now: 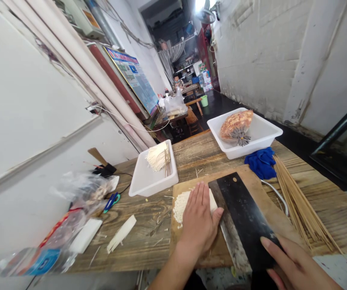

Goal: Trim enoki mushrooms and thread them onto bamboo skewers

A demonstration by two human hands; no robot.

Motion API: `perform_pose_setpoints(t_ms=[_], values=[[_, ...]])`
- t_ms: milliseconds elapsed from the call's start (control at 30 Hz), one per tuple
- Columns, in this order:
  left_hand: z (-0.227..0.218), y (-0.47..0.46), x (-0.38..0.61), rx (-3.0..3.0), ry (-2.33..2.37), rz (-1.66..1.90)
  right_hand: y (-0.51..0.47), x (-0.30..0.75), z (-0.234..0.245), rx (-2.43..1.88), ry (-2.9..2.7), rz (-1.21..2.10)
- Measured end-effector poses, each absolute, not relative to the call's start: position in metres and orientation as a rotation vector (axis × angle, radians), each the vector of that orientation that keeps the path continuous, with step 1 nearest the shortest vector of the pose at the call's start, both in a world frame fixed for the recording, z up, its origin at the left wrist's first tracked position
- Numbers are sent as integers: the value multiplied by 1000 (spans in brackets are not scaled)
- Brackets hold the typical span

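My left hand lies flat, fingers stretched out together and thumb apart, on a bunch of pale enoki mushrooms. The mushrooms rest on a wooden cutting board, their caps facing left. In my right hand is a broad, dark cleaver, gripped at its near end. Its blade lies slanted across the board, with the light edge close to my left thumb and the cut end of the bunch. Part of the bunch is hidden beneath my left hand.
A white tray holds enoki and sticks; another tray holds reddish skewered food. Beside the board lie a blue cloth and bamboo skewers. A pale strip, scissors and a plastic bottle are left. A person sits far back.
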State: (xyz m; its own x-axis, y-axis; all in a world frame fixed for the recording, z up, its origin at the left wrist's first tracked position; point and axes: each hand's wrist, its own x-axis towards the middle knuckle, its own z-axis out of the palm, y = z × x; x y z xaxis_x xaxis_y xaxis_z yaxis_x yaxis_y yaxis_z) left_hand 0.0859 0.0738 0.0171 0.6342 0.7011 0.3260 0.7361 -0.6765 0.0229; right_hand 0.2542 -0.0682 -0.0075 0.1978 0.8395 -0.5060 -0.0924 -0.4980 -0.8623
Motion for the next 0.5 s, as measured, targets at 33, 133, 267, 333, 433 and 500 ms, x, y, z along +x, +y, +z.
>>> perform_pose_setpoints(t_ms=[33,133,267,333,433,500], values=[[17,74,86,-2736,-1205,-471,-65,252,-3,-1634,-713,1449],[19,73,85,-2739,-1199,-460,-61,251,3,-1611,-802,1489],[20,71,84,-2756,-1180,-459,-74,256,-7,-1617,-818,1503],[20,71,83,-2767,-1178,-461,-78,256,-12,-1629,-757,1473],[21,72,84,-2776,-1218,-456,-68,253,-8,-1612,-789,1464],[22,73,85,-2776,-1252,-452,-54,252,0,-1568,-835,1501]])
